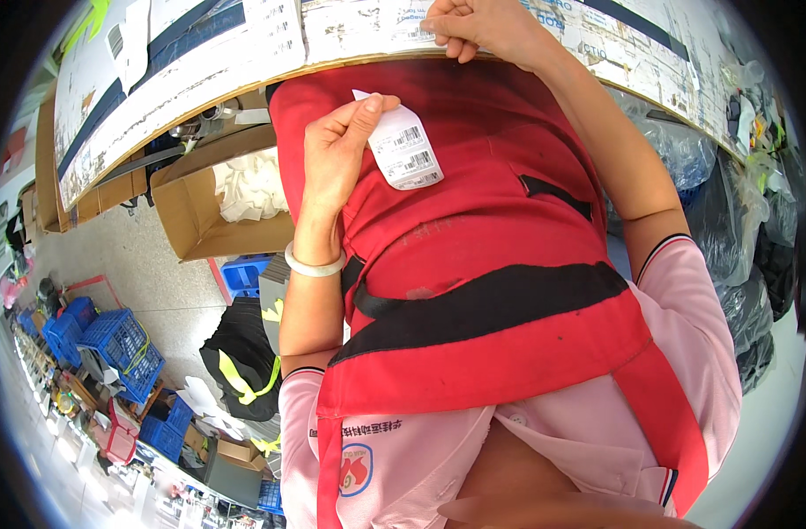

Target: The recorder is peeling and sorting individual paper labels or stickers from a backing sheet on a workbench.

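Observation:
My left hand (339,137) pinches a short strip of white barcode labels (406,152) between thumb and fingers. The strip hangs in front of my red apron (473,212), its lower end curling slightly. At the table's near edge, my right hand (484,31) is closed, fingers curled and thumb drawn in. Its fingertips meet a white printed label (407,33) lying on the worn tabletop (350,40). Whether a small piece sits between those fingertips is hidden.
More white label sheets (273,31) lie on the table, left of my right hand. Below its edge stands an open cardboard box (191,207) holding crumpled white pieces (251,185). Blue crates (125,348) stand on the floor at left. Clear plastic bags (729,212) are heaped at right.

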Demonstrator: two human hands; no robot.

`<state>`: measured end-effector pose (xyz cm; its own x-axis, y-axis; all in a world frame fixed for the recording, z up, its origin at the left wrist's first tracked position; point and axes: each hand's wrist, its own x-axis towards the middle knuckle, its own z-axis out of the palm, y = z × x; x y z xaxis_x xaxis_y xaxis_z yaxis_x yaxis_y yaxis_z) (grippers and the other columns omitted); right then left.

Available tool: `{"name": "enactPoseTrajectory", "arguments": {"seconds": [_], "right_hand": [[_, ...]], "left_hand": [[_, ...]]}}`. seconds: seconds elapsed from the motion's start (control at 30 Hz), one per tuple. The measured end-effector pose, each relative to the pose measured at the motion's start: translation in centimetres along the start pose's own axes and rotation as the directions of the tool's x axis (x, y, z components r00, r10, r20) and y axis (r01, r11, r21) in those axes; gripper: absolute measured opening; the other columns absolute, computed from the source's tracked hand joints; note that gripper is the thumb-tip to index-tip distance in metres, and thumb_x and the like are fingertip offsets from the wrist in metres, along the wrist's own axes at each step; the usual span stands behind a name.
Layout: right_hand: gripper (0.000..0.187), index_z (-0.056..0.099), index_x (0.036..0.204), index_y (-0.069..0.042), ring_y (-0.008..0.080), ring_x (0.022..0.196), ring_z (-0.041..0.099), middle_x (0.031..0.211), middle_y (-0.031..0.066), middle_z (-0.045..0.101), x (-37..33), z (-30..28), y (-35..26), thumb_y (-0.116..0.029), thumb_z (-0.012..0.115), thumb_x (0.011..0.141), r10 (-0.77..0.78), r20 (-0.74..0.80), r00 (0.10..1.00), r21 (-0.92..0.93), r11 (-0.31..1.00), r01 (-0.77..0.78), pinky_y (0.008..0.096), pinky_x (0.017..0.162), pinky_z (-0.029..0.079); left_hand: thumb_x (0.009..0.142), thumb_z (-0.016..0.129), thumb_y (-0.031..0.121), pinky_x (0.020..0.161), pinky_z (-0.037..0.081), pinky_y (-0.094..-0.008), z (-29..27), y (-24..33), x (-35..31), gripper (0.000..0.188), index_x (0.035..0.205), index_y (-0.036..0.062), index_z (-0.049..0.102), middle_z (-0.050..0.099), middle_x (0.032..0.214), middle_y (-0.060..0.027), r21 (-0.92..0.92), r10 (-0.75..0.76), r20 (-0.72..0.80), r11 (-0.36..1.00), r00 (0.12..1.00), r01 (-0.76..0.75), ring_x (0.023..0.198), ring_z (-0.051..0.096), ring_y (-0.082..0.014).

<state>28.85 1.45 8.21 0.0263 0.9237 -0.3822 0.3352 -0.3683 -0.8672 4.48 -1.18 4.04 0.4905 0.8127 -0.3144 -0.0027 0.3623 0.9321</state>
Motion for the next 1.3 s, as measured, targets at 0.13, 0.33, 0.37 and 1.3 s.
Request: {"name": "enactPoseTrajectory", "arguments": {"seconds": [0.13,0.33,0.37,1.3], "right_hand": [[0.017,0.062,0.082,0.006,0.0144,0.055,0.061,0.067,0.0098,0.063,-0.2,0.2,-0.2,-0.01,0.061,0.087,-0.016,-0.006,1.0,-0.02,1.0,0.016,0.0255,0.048,0.052],[0.017,0.062,0.084,0.007,0.0156,0.055,0.062,0.067,0.0103,0.063,-0.3,0.5,-0.9,-0.01,0.059,0.087,-0.001,-0.048,0.999,-0.1,0.995,-0.004,0.0267,0.049,0.052],[0.016,0.062,0.085,0.006,0.0152,0.056,0.062,0.067,0.0097,0.062,-0.4,0.3,-0.9,-0.01,0.058,0.087,0.005,-0.03,1.0,-0.067,0.998,-0.008,0.0264,0.05,0.051],[0.022,0.067,0.094,-0.004,0.0067,0.061,0.055,0.071,0.0008,0.061,-5.2,2.7,0.7,-0.024,0.064,0.088,-0.042,0.321,0.946,-0.065,0.996,0.066,0.0217,0.055,0.046]], "left_hand": [[0.095,0.058,0.025,0.076,0.047,-0.0218,0.0,0.0,0.0,0.03,0.103,-0.0022,0.069,0.069,0.091,-0.0049,-0.004,-0.002,0.0,1.0,1.0,0.002,0.082,0.059,-0.0079],[0.096,0.057,0.025,0.075,0.047,-0.0217,0.1,0.3,0.2,0.031,0.103,-0.0018,0.069,0.069,0.091,-0.0043,0.013,-0.008,-0.01,1.0,1.0,0.008,0.081,0.059,-0.0078],[0.096,0.057,0.025,0.075,0.047,-0.0217,0.2,0.3,0.2,0.031,0.103,-0.0018,0.069,0.069,0.091,-0.0043,0.013,-0.003,-0.008,1.0,1.0,0.003,0.081,0.059,-0.0078],[0.09,0.059,0.004,0.062,0.046,-0.0196,0.2,0.4,-0.5,0.022,0.111,-0.0014,0.065,0.067,0.089,-0.0039,-0.187,-0.061,-0.015,0.981,0.998,0.058,0.07,0.058,-0.0059]]}}
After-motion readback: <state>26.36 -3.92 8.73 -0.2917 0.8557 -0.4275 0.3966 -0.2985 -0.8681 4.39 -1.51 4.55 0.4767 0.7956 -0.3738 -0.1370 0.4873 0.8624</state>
